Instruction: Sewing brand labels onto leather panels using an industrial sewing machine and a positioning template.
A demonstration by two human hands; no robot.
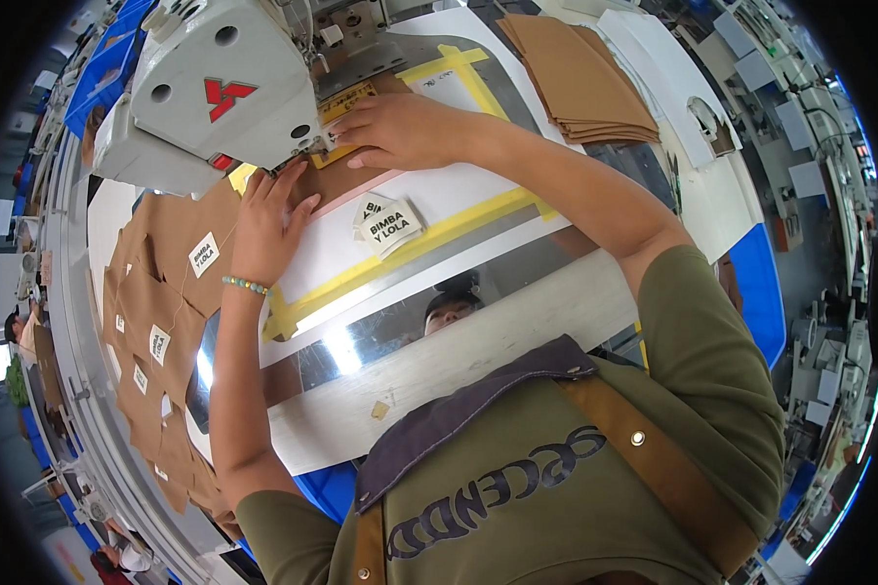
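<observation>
Both hands work at a white sewing machine [224, 93], close to its needle area. My left hand [275, 216] lies with fingers stretched forward and thumb apart, its fingertips by the presser foot on a brown fabric piece [346, 180]. From the right, my right hand [405, 132] rests flat with fingers spread, fingertips on the fabric and at the edge of a yellow template [346, 100] with handwriting. Machine parts hide the needle and the left fingertips in part. Just nearer to me, a small stack of white printed labels [390, 224] lies on white paper bordered with yellow tape [458, 229].
Brown pieces with white labels [161, 283] pile up on the left, joined by threads. At the far right lies a stack of plain brown pieces [580, 78], beside white sheets [658, 78]. Blue bins [756, 288] stand at the table's sides. A shiny metal plate [371, 336] lies before me.
</observation>
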